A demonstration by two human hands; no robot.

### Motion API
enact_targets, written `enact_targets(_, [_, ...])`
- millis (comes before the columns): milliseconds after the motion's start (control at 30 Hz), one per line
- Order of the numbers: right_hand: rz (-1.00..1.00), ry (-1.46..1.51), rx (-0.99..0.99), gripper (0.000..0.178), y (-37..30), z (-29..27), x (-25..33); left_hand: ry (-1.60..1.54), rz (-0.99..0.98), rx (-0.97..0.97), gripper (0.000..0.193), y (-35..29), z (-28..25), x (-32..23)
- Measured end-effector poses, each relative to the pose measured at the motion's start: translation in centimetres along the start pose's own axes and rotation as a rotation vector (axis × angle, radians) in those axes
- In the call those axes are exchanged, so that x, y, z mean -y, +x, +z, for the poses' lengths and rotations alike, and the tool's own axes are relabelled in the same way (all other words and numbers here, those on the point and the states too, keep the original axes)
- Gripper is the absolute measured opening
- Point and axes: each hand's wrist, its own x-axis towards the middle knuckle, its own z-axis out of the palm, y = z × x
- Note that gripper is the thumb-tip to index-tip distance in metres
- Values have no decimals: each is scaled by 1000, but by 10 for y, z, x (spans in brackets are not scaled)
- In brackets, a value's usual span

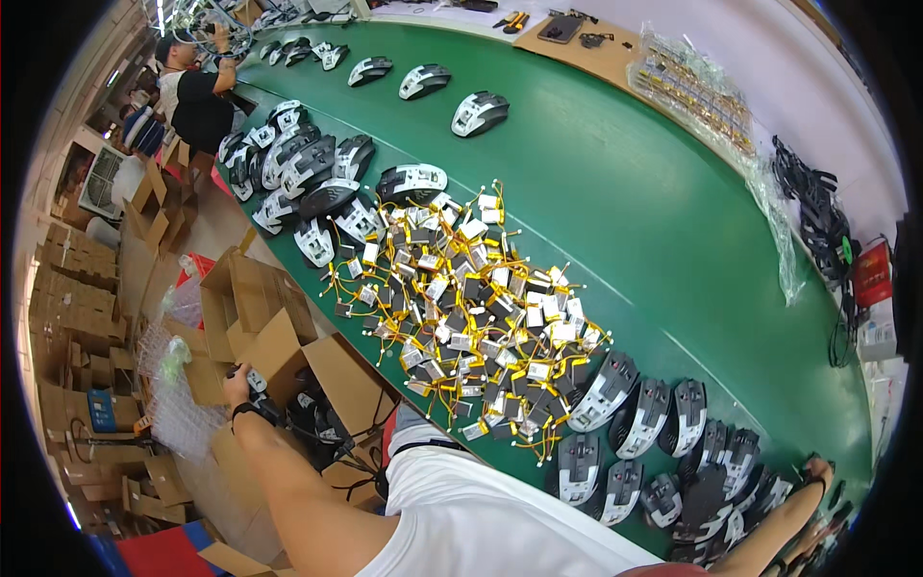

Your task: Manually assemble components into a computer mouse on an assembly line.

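Premises: small-electronics assembly workshop, your station at a long green tabletop.
Evidence before you: a loose heap of small battery packs with yellow leads; mouse-shaped units, grey and black, grouped at both ends of the heap and spaced farther along.
At your far edge: orange-handled tools, bundled black cables.
To your left: open cardboard boxes, clear bubble wrap, stacked brown cartons.
Beyond: a co-worker in a black top, beside the same surface.
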Motion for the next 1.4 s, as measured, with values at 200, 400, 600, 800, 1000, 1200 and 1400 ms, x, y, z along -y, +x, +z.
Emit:
enact_targets(200, [11,177,4,54,9,-58,-154,183,110,9,53,-15,28,15])
enact_targets(400, [214,477,-40,62,-125,-8,-151,85,57,273,69,-11,63,69])
enact_targets(600, [483,842,-271,59,-110,-57,10,-212,-167,402,62,7,21,177])
enact_targets(800, [538,434,-53,53,-131,-20,-26,376,-106,62,65,-47,27,208])
enact_targets(1000, [437,678,-125,60,-224,64,-161,149,195,-23,80,6,68,231])
enact_targets(1200, [405,743,-71,63,-181,144,-175,209,-278,266,74,27,107,283])
enact_targets(1400, [546,723,-113,68,-184,152,-148,307,-135,341,47,18,118,226])
